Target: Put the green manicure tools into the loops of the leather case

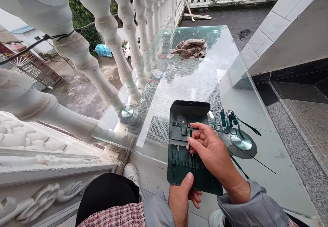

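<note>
A dark green tool case (pixel 188 117) lies open on the near part of a glass table (pixel 194 73). My left hand (pixel 183 198) grips its lower edge, thumb on top. My right hand (pixel 211 150) pinches a thin dark tool (pixel 190 136) upright over the case's lower row of slots, where several slim tools sit under an elastic band. More metal tools, among them clippers and scissors (pixel 227 121), lie loose on the glass just right of the case.
A crumpled brown cloth (pixel 191 48) lies at the table's far end. A white balustrade (pixel 107 32) runs along the left. A tiled ledge (pixel 271 22) and dark floor are on the right. My knees and white shoes show under the glass.
</note>
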The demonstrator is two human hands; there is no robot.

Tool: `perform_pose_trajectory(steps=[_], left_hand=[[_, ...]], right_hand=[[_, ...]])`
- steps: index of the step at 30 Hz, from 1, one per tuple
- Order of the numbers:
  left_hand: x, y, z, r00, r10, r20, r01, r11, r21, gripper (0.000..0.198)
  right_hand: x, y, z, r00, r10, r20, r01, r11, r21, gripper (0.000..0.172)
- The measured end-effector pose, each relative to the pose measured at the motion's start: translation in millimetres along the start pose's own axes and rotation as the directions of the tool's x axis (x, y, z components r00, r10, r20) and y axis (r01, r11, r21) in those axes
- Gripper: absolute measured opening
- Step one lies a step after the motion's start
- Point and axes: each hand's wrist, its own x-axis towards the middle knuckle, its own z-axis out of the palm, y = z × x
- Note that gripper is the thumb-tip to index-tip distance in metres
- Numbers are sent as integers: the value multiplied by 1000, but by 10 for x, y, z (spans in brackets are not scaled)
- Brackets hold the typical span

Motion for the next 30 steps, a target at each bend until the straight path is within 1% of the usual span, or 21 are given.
perform_pose_trajectory(steps=[4,7,11,14,18,22,25,27,30], left_hand=[[-5,6,-36,1000,-12,18,13,1000,-18,52],[-9,5,-56,1000,-16,21,16,1000,-20,52],[-10,6,-55,999,-20,27,20,1000,-10,54],[-6,7,-45,999,-16,30,16,1000,-8,55],[0,3,-40,1000,-10,22,10,1000,-6,56],[-11,14,-38,1000,-5,24,5,1000,-2,53],[-20,30,-36,1000,-7,25,7,1000,4,52],[-22,34,-36,1000,-9,24,9,1000,5,52],[-17,26,-40,1000,-12,20,11,1000,5,53]], right_hand=[[18,17,63,999,19,41,-17,999,-51,44],[19,35,75,997,35,73,-27,994,-104,39],[33,62,64,998,30,54,-16,968,-251,30],[40,70,59,999,9,37,3,944,-329,27],[27,63,69,1000,-8,18,15,923,-385,27],[16,64,74,999,-17,35,30,912,-410,25],[27,82,66,998,-53,38,64,899,-434,22],[41,93,59,993,-107,42,114,878,-465,18],[62,98,52,975,-210,67,211,807,-552,15]])
